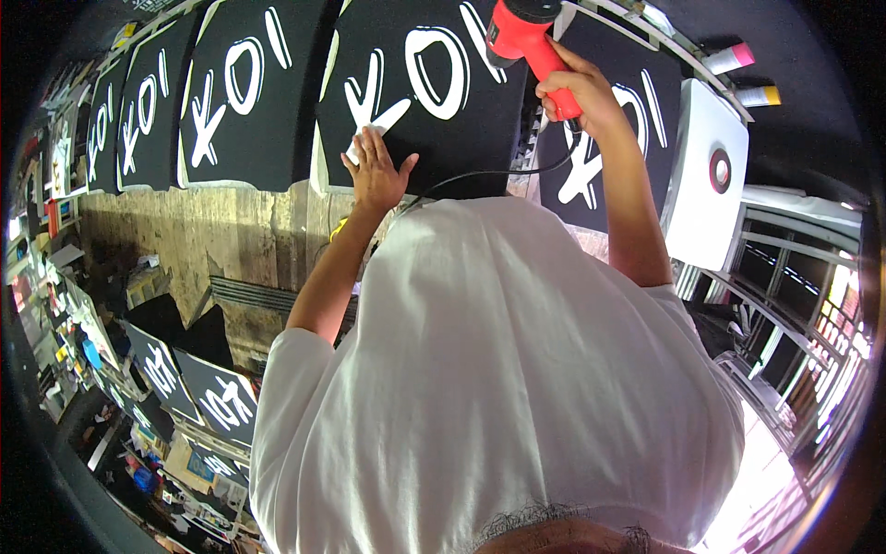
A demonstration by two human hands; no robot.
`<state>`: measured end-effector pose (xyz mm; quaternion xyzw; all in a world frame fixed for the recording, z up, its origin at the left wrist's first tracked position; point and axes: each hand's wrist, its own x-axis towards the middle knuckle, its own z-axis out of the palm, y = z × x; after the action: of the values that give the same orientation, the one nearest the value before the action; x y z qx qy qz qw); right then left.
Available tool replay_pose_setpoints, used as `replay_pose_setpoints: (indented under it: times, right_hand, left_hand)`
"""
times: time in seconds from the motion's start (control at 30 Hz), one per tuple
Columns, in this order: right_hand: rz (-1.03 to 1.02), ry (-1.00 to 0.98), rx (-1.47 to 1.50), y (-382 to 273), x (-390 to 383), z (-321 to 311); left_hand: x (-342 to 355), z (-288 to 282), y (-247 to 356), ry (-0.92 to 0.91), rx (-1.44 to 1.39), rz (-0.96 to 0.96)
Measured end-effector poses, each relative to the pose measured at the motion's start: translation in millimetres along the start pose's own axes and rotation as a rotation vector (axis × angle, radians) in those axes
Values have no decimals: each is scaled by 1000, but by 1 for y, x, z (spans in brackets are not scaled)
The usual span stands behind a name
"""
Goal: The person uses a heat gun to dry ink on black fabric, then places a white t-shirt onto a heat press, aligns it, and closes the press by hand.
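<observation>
The person's right hand (583, 90) is gripping the handle of a red blower (543, 66), its fingers wrapping closely around it. The blower is hovering over or resting at the far right part of the middle black panel (480, 148); which of the two, I cannot tell. Its dark front end is pointing left and toward the near side. A black cord (489, 173) is running from the bottom of the handle, curving left over the near part of that panel and disappearing behind the person's white shirt (517, 351).

The left hand (378, 174) is lying palm down on the same panel, wide rather than closed, with its thumb standing out to the right. Its fingertips are touching the near left end of the white lettering (436, 74); whether anything is lying beneath them, I cannot tell.

Three more black panels (254, 157) are sitting in a row to the left, all showing similar white lettering. Another lettered panel (637, 55) is lying just to the right, partly hiding behind the right forearm. Farther right, a white panel (697, 208) is showing a round dark-and-red emblem (720, 171). Wooden boards (258, 226) are showing on the left, and more lettered boards (208, 374) are standing at the near left.
</observation>
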<state>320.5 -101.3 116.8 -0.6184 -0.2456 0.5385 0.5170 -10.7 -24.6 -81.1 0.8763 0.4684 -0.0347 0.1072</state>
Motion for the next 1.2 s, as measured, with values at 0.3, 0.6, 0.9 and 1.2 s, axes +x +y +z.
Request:
replay_pose_setpoints:
  times: [0.3, 0.6, 0.9, 1.2]
  right_hand:
    - [63, 61, 65, 10, -30, 5]
    - [18, 96, 62, 20, -43, 2]
    - [-71, 99, 5, 34, -34, -2]
    - [-72, 84, -53, 20, -7, -7]
  left_hand:
    - [-15, 4, -8, -38, 64, 4]
    - [-21, 2, -13, -52, -86, -65]
    - [-33, 17, -22, 40, -9, -70]
    - [-32, 28, -18, 192, 8, -7]
